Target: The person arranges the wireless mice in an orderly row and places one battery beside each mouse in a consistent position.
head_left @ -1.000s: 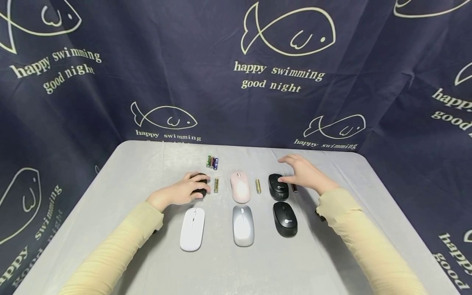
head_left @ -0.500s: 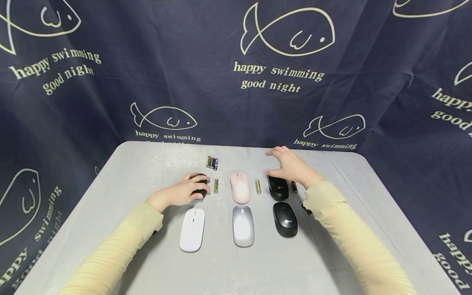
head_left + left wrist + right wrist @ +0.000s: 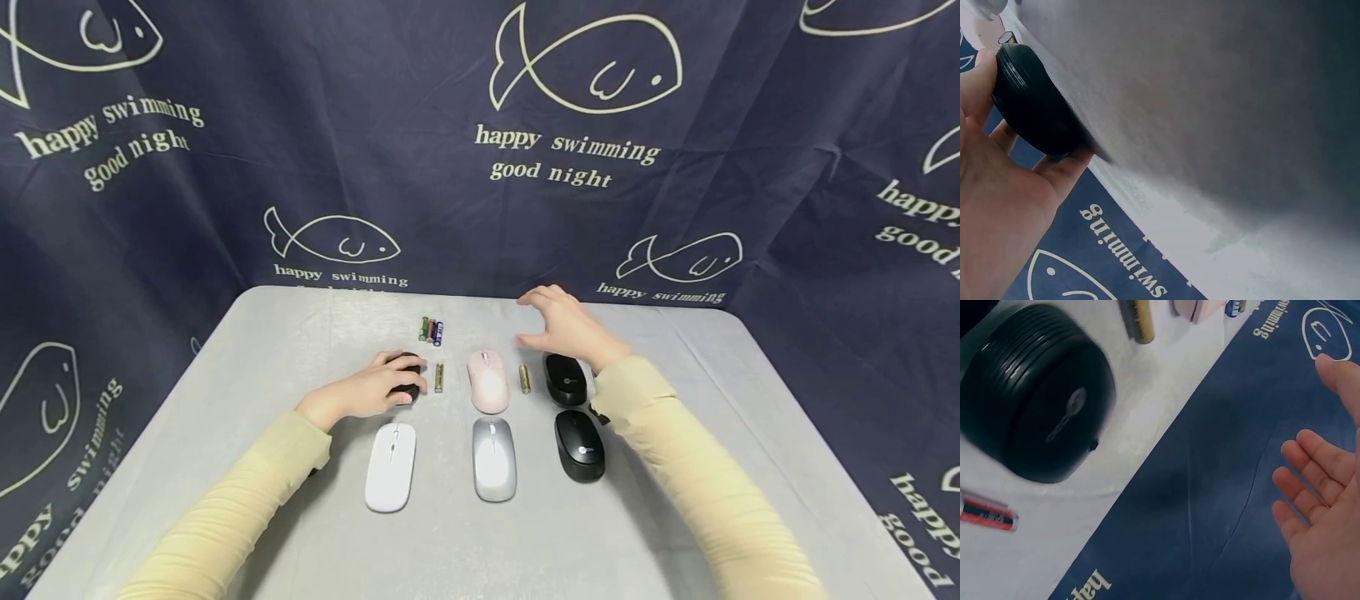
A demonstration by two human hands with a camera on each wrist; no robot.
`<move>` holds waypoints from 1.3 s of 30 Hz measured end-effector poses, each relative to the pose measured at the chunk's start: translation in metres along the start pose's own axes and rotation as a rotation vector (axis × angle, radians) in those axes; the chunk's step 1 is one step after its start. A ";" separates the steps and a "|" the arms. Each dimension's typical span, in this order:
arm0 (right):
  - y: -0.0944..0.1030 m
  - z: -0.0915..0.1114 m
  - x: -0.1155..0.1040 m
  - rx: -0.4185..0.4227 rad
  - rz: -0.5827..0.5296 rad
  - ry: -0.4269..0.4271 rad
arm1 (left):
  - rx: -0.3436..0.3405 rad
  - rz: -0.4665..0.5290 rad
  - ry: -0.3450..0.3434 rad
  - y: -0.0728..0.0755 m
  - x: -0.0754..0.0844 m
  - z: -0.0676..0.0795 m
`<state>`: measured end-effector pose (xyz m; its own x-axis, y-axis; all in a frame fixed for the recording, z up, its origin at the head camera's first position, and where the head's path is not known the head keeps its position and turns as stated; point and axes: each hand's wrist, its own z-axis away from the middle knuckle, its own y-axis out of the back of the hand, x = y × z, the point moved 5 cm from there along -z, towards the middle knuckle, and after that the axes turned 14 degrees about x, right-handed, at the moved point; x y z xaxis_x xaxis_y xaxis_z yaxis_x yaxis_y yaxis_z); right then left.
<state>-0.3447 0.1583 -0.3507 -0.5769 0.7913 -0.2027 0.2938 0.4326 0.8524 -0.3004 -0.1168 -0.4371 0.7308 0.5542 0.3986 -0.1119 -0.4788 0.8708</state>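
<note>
Grey table [image 3: 225, 433], fish-print cloth [image 3: 375, 125] behind. 6 mice: 3 black, 1 pink [image 3: 488, 381], 1 white [image 3: 391, 466], 1 silver [image 3: 494, 459]. L hand [image 3: 375, 389] curled round black mouse [image 3: 408, 375], back-left of rows. R hand [image 3: 562, 329] slack, fingers spread, holding nothing, above gold batt [image 3: 525, 379]. Loose batts: 2 gold, 1 red [image 3: 985, 512], plus bunch [image 3: 431, 330] at back, count unclear.

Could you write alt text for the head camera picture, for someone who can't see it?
A person in pale yellow sleeves has the left hand gripping a black mouse on a grey table, while the open right hand hovers near the back row. Five more mice lie in two rows, with batteries among them.
</note>
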 end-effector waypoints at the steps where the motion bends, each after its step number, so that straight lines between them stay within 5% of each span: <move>1: -0.001 -0.001 -0.001 -0.004 -0.001 -0.007 | 0.001 -0.005 -0.004 0.000 0.000 0.000; 39: -0.061 -0.052 -0.051 -0.081 -0.034 -0.103 | 0.018 0.020 -0.027 0.001 -0.001 0.000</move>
<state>-0.3725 0.0694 -0.3671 -0.5030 0.8187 -0.2768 0.2109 0.4269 0.8793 -0.3010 -0.1180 -0.4370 0.7467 0.5257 0.4076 -0.1143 -0.5022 0.8572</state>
